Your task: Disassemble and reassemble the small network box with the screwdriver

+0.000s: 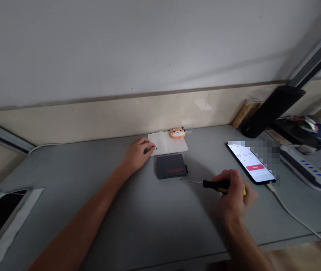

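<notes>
Grey worktop [138,226] running along a pale wall. Left hand [138,153] is resting at the edge of a white tissue [167,144], fingers [148,149] curled loosely down on it, gripping nothing visible. Small dark box [171,166] is lying just right of those fingers, an orange animal figure [177,133] sitting beyond it. Right hand [232,195] is gripping a black-yellow screwdriver [215,184], fingers wrapped closed around the handle, tip pointing toward the box, just short of it. Lit phone [251,162] lying just beyond the right fingers.

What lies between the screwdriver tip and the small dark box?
Only bare grey desk, in the head view: the screwdriver, gripped by the right hand, points its tip just short of the dark box.
</notes>
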A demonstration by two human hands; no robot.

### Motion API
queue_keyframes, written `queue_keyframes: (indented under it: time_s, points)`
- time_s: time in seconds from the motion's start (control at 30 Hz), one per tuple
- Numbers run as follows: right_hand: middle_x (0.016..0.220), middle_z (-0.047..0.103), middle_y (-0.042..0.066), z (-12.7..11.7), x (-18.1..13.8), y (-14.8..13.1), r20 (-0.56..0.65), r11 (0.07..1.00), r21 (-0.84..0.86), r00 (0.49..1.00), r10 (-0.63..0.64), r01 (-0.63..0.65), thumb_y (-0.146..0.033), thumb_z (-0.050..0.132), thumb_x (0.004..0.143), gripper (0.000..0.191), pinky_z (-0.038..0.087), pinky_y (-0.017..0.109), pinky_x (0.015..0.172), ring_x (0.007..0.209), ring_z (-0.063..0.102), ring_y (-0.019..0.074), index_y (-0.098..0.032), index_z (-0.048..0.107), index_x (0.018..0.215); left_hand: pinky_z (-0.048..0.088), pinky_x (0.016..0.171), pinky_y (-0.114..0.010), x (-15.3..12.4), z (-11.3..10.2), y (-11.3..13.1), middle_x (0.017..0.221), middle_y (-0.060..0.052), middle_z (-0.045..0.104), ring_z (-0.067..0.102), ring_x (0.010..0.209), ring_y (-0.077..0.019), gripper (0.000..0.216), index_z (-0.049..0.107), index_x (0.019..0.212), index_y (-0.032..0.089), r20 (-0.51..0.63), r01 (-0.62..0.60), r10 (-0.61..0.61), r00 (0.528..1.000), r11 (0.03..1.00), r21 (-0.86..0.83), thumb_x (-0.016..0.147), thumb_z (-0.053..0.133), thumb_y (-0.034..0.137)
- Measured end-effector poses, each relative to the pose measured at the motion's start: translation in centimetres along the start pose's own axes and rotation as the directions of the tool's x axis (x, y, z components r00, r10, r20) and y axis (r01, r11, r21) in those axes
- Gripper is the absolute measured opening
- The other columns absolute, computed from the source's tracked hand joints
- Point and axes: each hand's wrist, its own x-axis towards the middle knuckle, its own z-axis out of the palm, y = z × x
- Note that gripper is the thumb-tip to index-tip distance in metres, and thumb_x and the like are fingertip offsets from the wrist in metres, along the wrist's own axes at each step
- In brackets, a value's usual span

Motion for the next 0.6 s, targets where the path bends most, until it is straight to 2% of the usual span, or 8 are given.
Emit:
queue_keyframes:
  time_s: [0.13,0.27,0.37,0.43,0.53,0.6]
  points:
    - [0.048,0.057,0.003,0.1,0.1,-0.2,0.014,1.0,0.012,1.0,-0.008,0.008,-0.06,0.051,0.086,0.057,0.037,0.026,0.044,0.045,0.052,0.0136,-0.019,0.061,0.046,0.052,0.1,-0.04,-0.1,-0.6,0.1,0.11,-0.007,0.07,0.066,0.104,-0.0242,0.025,0.076,0.107,0.022,-0.012,0.004,-0.004,1.0,1.0,-0.007,0.095,0.054,0.023]
    - [0.049,0.057,0.003,-0.2,0.1,-0.5,0.014,1.0,0.014,1.0,-0.012,0.012,-0.054,0.05,0.086,0.053,0.037,0.026,0.045,0.047,0.053,0.0142,-0.02,0.061,0.047,0.052,0.099,-0.04,-1.8,-1.1,2.4,0.11,-0.008,0.069,0.065,0.105,-0.0243,0.028,0.074,0.109,0.022,-0.001,-0.024,0.024,1.0,0.996,-0.081,0.097,0.049,0.025]
    - [0.05,0.057,0.002,-0.3,0.0,-0.8,0.013,1.0,0.021,1.0,0.001,-0.001,-0.046,0.049,0.088,0.048,0.037,0.026,0.046,0.048,0.053,0.0141,-0.02,0.06,0.049,0.052,0.1,-0.04,-3.8,-0.7,4.9,0.116,-0.007,0.066,0.064,0.111,-0.0241,0.028,0.069,0.12,0.024,0.063,-0.004,0.014,0.998,0.989,-0.15,0.101,0.049,0.032]
    - [0.048,0.056,0.002,0.0,0.3,-1.2,-0.007,0.998,0.06,1.0,0.002,-0.001,-0.041,0.048,0.089,0.047,0.037,0.025,0.046,0.047,0.052,0.0132,-0.02,0.058,0.048,0.054,0.094,-0.04,-4.9,-0.2,6.0,0.12,-0.008,0.063,0.064,0.107,-0.0245,0.034,0.064,0.129,0.025,0.093,0.052,-0.039,0.995,0.988,-0.147,0.1,0.054,0.039]
    - [0.047,0.055,0.001,1.1,2.0,-2.4,-0.045,0.991,0.125,0.998,-0.045,0.05,-0.037,0.048,0.089,0.046,0.034,0.024,0.043,0.045,0.05,0.012,-0.021,0.058,0.048,0.054,0.096,-0.042,-5.5,-0.1,6.3,0.12,-0.008,0.062,0.064,0.108,-0.0255,0.039,0.061,0.135,0.029,0.17,0.088,-0.053,0.984,0.976,-0.202,0.099,0.057,0.042]
    - [0.048,0.055,0.0,2.4,3.9,-3.3,-0.025,0.987,0.131,0.996,-0.086,0.088,-0.037,0.048,0.089,0.044,0.034,0.024,0.042,0.043,0.048,0.0111,-0.02,0.06,0.05,0.053,0.099,-0.042,-5.4,-0.5,5.9,0.124,-0.008,0.062,0.064,0.112,-0.0255,0.039,0.061,0.136,0.031,0.23,0.087,-0.021,0.973,0.956,-0.28,0.098,0.058,0.038]
